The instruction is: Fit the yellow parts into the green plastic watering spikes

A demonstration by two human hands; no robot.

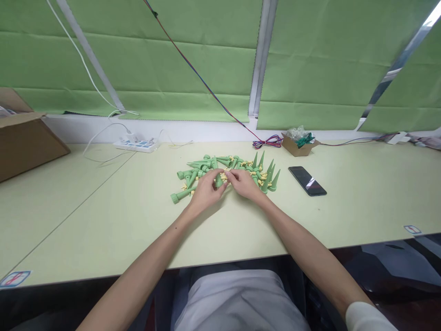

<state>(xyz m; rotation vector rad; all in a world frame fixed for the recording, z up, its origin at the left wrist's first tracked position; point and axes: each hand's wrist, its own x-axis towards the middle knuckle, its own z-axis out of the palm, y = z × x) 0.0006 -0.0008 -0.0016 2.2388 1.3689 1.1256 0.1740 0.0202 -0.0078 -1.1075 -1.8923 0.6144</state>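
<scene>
A pile of green plastic spikes point(193, 177) with small yellow pieces point(263, 175) lies in front of me on the table. My left hand point(207, 189) is closed around one green spike point(218, 180), its thumb and fingers curled about it. My right hand point(244, 183) meets it from the right, thumb and fingertips pinched together close to the left fingertips. What the right fingertips hold is too small and partly hidden to make out. Several spikes point(270, 177) stand point up just right of my right hand. One capped spike point(182, 195) lies at the pile's left front.
A black phone point(307, 180) lies to the right. Behind it stands a small cardboard box point(298, 148) with plastic and green stuff inside, beside coiled wires point(268, 141). At the back left are a white power strip point(136, 145) and a large cardboard box point(31, 142).
</scene>
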